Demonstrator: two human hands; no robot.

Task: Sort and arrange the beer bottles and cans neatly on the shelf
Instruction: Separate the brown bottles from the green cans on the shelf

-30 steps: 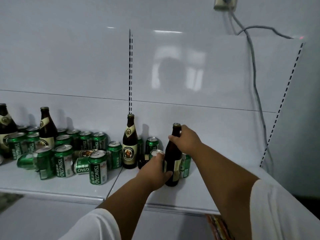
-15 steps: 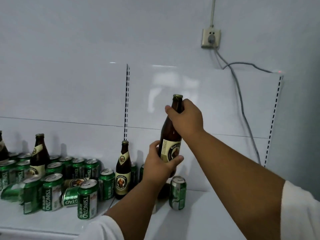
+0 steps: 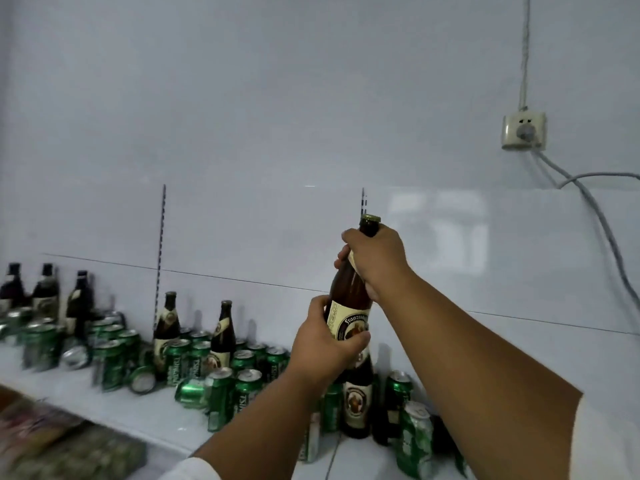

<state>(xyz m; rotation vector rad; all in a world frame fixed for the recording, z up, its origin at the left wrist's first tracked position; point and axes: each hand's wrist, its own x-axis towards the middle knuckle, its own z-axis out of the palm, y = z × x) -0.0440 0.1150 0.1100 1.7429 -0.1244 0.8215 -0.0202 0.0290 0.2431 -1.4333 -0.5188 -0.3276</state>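
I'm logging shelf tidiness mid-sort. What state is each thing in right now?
Brown glass beer bottle with cream label: capped, lifted off the shelf, tilted slightly.
Right hand: grips the bottle's neck.
Left hand: grips the bottle's lower body.
Brown bottle below the hands: upright on the white shelf.
Green can: lying on its side.
Green can: upright.
Wall socket: plug inserted.
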